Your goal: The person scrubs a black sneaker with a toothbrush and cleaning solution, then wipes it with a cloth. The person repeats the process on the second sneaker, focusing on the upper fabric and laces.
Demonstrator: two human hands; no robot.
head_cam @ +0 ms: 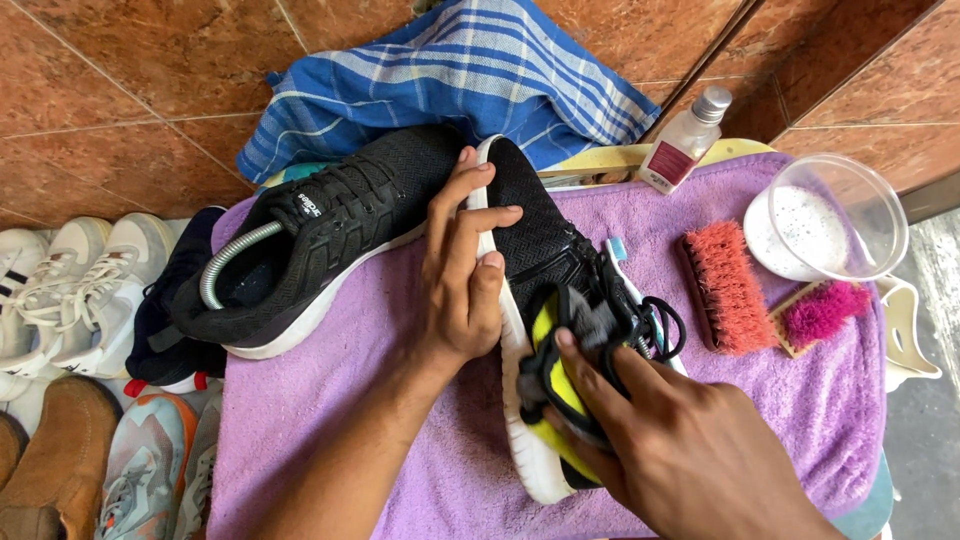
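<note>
My left hand point(462, 275) grips the white sole edge of a black sneaker point(540, 250) that lies on its side on a purple towel point(330, 400). My right hand point(650, 420) reaches into that sneaker's opening, with fingers on its tongue and yellow lining point(560, 385). A toothbrush with a blue-and-white head point(620, 255) lies just beyond the shoe, partly hidden by the laces. A second black sneaker point(330, 230) with a grey shoe tree inside rests to the left, touching the first near the toe.
On the towel's right lie an orange scrub brush point(725, 285) and a smaller pink brush point(825, 312). A clear cup of white powder point(825, 220) and a small bottle point(685, 140) stand behind. A blue checked cloth point(450, 75) lies on the floor tiles. Several shoes point(90, 350) are lined up left.
</note>
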